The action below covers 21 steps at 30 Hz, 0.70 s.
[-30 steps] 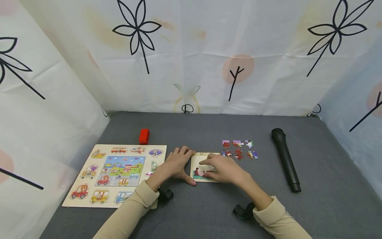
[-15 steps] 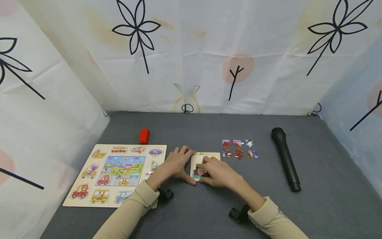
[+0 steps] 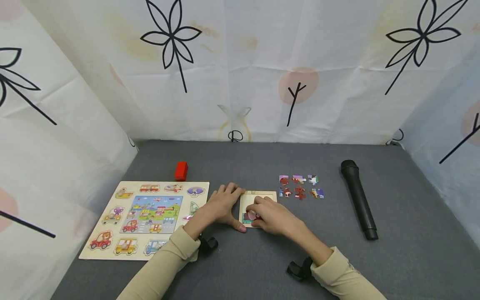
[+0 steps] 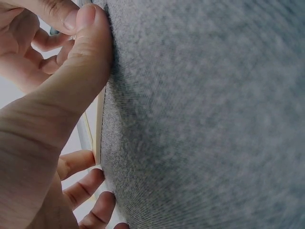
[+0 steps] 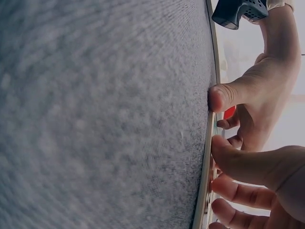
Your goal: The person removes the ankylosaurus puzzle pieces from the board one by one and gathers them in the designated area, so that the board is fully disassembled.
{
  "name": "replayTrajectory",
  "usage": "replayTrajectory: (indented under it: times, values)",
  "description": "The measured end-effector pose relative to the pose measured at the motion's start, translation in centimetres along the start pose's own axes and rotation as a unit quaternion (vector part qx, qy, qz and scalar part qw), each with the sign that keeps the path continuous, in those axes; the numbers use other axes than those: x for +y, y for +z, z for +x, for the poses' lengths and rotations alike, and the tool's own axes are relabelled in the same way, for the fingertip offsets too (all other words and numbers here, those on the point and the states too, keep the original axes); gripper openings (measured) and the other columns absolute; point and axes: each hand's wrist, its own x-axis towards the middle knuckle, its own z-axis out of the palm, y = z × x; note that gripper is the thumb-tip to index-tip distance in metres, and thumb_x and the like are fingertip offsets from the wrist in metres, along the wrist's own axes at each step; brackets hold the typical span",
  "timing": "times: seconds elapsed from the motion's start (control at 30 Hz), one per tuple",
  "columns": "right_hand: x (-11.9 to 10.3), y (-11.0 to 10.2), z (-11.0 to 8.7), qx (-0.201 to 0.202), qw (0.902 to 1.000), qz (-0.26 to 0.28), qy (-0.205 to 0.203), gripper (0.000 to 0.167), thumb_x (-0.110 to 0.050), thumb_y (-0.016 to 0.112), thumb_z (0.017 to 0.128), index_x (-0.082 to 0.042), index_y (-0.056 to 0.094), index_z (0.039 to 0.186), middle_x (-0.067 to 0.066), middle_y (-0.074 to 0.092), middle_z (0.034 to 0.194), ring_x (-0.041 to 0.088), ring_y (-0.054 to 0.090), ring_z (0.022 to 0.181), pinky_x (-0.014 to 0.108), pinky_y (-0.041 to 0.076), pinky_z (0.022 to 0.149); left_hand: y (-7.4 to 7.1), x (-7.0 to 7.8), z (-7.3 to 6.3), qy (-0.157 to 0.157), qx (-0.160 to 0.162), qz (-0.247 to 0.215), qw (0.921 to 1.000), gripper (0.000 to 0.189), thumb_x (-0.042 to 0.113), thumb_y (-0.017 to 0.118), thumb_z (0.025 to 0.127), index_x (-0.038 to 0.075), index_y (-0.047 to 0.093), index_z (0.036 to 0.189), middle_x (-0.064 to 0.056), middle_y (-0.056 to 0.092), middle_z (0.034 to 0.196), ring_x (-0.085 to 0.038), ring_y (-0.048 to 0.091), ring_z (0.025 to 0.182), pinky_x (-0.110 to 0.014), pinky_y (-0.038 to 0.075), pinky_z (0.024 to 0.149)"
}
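A small wooden puzzle board lies flat in the middle, with dark red and green puzzle pieces along its near edge. My left hand holds the board's left side, the thumb at the near corner and the index finger at the far corner. Over the near part of the board, the bent fingers and thumb of my right hand pinch at a dark red puzzle piece, partly hidden beneath them. In the right wrist view, the right thumb sits close to the board's edge.
Several loose puzzle pieces lie in two rows right of the board. A large picture puzzle with vehicles lies at left, below a red block. A black microphone lies on the right. A printed cloth surrounds the grey table.
My right hand has moved slightly left and toward the near edge of the board, its fingers bending in closer over the pieces. The left hand stays in place.
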Motion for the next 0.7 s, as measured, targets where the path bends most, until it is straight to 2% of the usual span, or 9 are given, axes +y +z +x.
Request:
replayTrajectory:
  times: [0.27, 0.53, 0.7]
  values:
    - [0.05, -0.01, 0.05, -0.001, 0.9990, 0.045, -0.004, 0.032, -0.011, 0.078, 0.089, -0.003, 0.071, 0.119, 0.005, 0.062, 0.091, 0.007, 0.048, 0.073, 0.022, 0.042, 0.066, 0.05, -0.06, 0.04, 0.005, 0.003, 0.002, 1.0000, 0.114, 0.062, 0.092, 0.061, 0.016, 0.043, 0.153, -0.012, 0.045, 0.147, -0.033, 0.046, 0.122, -0.051, 0.044, 0.099]
    - [0.08, 0.11, 0.03, 0.013, 0.9988, 0.047, 0.003, 0.031, -0.012, 0.081, 0.088, -0.007, 0.067, 0.116, 0.003, 0.063, 0.091, 0.009, 0.051, 0.075, 0.027, 0.046, 0.068, 0.01, 0.05, 0.01, 0.001, 0.001, 0.003, 1.0000, 0.116, 0.063, 0.092, 0.060, 0.016, 0.043, 0.154, -0.011, 0.045, 0.147, -0.032, 0.046, 0.123, -0.050, 0.044, 0.100]
    - [0.10, 0.05, 0.15, 0.012, 0.9986, 0.051, -0.004, 0.030, -0.011, 0.080, 0.088, -0.008, 0.068, 0.115, 0.002, 0.064, 0.089, 0.008, 0.053, 0.075, 0.025, 0.046, 0.068, -0.03, 0.07, 0.06, -0.002, 0.002, 0.005, 1.0000, 0.116, 0.063, 0.092, 0.060, 0.016, 0.043, 0.153, -0.011, 0.045, 0.147, -0.031, 0.046, 0.122, -0.049, 0.044, 0.098]
